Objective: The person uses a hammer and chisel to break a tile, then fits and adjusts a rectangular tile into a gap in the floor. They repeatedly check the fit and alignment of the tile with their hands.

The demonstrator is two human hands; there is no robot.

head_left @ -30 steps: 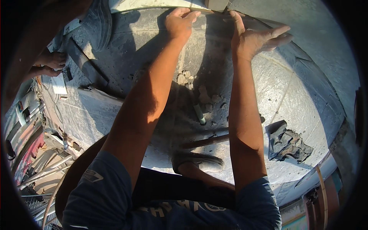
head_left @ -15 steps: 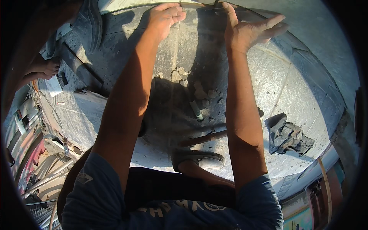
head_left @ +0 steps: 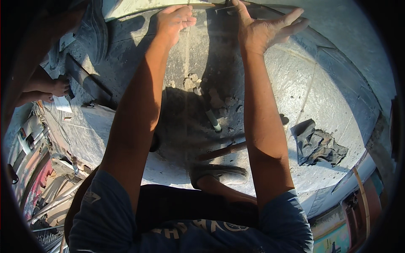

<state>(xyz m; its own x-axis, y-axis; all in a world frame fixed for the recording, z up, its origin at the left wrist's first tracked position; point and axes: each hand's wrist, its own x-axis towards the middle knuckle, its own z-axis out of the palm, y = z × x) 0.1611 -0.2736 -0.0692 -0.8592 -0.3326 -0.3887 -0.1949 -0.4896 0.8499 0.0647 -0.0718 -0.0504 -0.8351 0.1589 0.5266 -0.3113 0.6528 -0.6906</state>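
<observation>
Both my arms reach far forward to the top edge of the view. My left hand (head_left: 175,23) has its fingers curled together at the far edge of the grey floor (head_left: 287,80); what they hold, if anything, I cannot make out. To its right, my right hand (head_left: 265,31) is open, thumb raised and fingers spread apart. A dark, thin-edged piece (head_left: 223,6) lies between the hands at the top edge, partly cut off. Nearer to me, between my forearms, lie a brush-like tool (head_left: 207,110) with a pale tip and several crumbly lumps (head_left: 192,80).
A brown stick (head_left: 223,150) lies near my shoe (head_left: 221,175). Crumpled black plastic (head_left: 320,145) sits at the right. Another person's hand (head_left: 59,86) is at the left, near a dark flat bar (head_left: 88,78). Pipes and scrap (head_left: 55,202) fill the lower left.
Both my hands appear slightly farther left in the view, and so do the floor items. The other person's hand at the left has shifted, its fingers now more spread.
</observation>
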